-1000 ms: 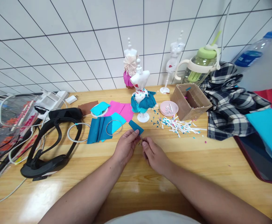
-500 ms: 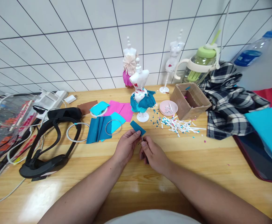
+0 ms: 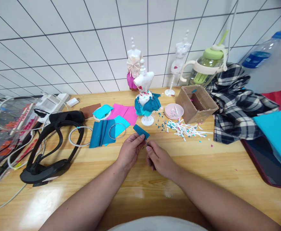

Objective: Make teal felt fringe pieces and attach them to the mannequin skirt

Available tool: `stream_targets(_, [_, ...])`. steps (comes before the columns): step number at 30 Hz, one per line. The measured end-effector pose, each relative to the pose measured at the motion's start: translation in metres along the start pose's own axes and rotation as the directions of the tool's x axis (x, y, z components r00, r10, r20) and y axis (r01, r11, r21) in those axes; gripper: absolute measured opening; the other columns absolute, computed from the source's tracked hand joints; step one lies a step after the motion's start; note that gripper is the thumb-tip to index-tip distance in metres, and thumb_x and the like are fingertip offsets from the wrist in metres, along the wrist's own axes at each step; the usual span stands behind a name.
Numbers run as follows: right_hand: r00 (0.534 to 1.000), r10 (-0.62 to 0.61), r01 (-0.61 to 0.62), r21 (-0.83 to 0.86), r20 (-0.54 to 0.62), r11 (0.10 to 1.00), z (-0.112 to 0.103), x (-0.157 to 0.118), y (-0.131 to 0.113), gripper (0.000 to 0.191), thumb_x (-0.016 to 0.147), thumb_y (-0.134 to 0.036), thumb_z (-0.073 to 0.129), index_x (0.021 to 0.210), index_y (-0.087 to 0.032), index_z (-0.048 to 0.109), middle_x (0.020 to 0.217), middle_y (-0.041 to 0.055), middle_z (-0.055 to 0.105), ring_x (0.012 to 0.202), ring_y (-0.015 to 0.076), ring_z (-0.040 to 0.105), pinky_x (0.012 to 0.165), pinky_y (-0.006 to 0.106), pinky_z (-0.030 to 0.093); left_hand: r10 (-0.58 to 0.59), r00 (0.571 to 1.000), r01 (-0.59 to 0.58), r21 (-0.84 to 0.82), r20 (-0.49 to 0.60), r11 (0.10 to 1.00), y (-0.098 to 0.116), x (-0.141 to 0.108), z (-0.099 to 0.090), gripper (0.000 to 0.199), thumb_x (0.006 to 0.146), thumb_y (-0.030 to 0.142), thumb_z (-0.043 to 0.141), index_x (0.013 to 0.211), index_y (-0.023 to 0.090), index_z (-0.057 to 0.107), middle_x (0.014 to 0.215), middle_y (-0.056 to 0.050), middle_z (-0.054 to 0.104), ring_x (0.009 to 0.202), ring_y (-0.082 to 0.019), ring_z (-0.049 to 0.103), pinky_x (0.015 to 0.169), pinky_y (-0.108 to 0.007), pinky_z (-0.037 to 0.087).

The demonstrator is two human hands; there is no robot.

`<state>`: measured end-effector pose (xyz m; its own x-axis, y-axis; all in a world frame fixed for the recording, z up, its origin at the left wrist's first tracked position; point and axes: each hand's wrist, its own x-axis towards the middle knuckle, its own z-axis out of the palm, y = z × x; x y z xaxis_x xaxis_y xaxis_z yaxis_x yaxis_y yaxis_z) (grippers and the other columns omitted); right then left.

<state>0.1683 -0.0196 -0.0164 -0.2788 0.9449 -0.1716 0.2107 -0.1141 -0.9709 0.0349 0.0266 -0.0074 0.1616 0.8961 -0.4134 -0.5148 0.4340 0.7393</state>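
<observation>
A person's two bare hands meet over a wooden tabletop. The right hand has its grip closed around a slim tool, largely hidden by the fingers, its tip at the near edge of a strip. The left hand pinches that strip between thumb and fingers, just above the wood and short of the nearest mannequin.

The strip's long axis runs on a slant, from near right to far left, its free end pointing away from the person and leftward, toward a cyan sheet. Dark teal, plain and flat, it is a narrow oblong with straight edges, its near side partly covered by the thumb.

Farther off, left, lies a matching teal sheet; right, white scraps spread before a pink dish and a box. The nearest mannequin wears a ruffled teal skirt. Behind rises a tiled wall.
</observation>
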Motion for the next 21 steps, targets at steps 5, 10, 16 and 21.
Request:
stream_targets(5, [0.995, -0.012, 0.004, -0.083, -0.096, 0.997, -0.009, -0.004, 0.001, 0.032, 0.097, -0.050, 0.030, 0.089, -0.023, 0.047, 0.063, -0.0035, 0.050, 0.054, 0.0132, 0.047, 0.052, 0.025, 0.035, -0.013, 1.000, 0.013, -0.014, -0.015, 1.000, 0.002, 0.001, -0.002, 0.017, 0.065, 0.021, 0.081, 0.077, 0.015, 0.070, 0.078, 0.000, 0.070, 0.071, -0.010, 0.062, 0.075, -0.023, 0.047])
stream_targets(10, [0.992, -0.023, 0.005, -0.139, -0.127, 0.990, -0.015, -0.003, 0.002, 0.035, 0.097, -0.051, 0.029, 0.091, -0.023, 0.049, 0.067, -0.0013, 0.051, 0.062, 0.0155, 0.049, 0.057, 0.027, 0.037, -0.007, 0.999, 0.004, 0.065, 0.036, 0.998, 0.000, 0.002, -0.002, 0.019, 0.065, 0.022, 0.082, 0.080, 0.014, 0.072, 0.080, -0.002, 0.072, 0.071, -0.011, 0.062, 0.074, -0.024, 0.047])
stream_targets(16, [0.994, -0.022, 0.012, -0.099, -0.107, 0.995, -0.017, -0.001, 0.003, 0.036, 0.096, -0.053, 0.030, 0.089, -0.023, 0.049, 0.065, -0.0020, 0.049, 0.061, 0.0155, 0.049, 0.056, 0.026, 0.037, -0.006, 0.998, -0.001, 0.099, 0.063, 0.995, -0.001, 0.004, -0.004, 0.022, 0.064, 0.022, 0.082, 0.083, 0.015, 0.073, 0.085, -0.003, 0.074, 0.077, -0.013, 0.064, 0.079, -0.025, 0.046])
stream_targets(21, [0.995, -0.019, 0.011, -0.084, -0.095, 0.996, -0.017, 0.000, 0.004, 0.035, 0.096, -0.052, 0.031, 0.087, -0.023, 0.050, 0.064, -0.0026, 0.047, 0.059, 0.0147, 0.047, 0.055, 0.026, 0.036, -0.033, 0.996, 0.023, 0.108, 0.088, 0.994, 0.000, 0.004, -0.007, 0.020, 0.065, 0.021, 0.081, 0.083, 0.015, 0.074, 0.086, -0.003, 0.074, 0.079, -0.013, 0.064, 0.079, -0.024, 0.047])
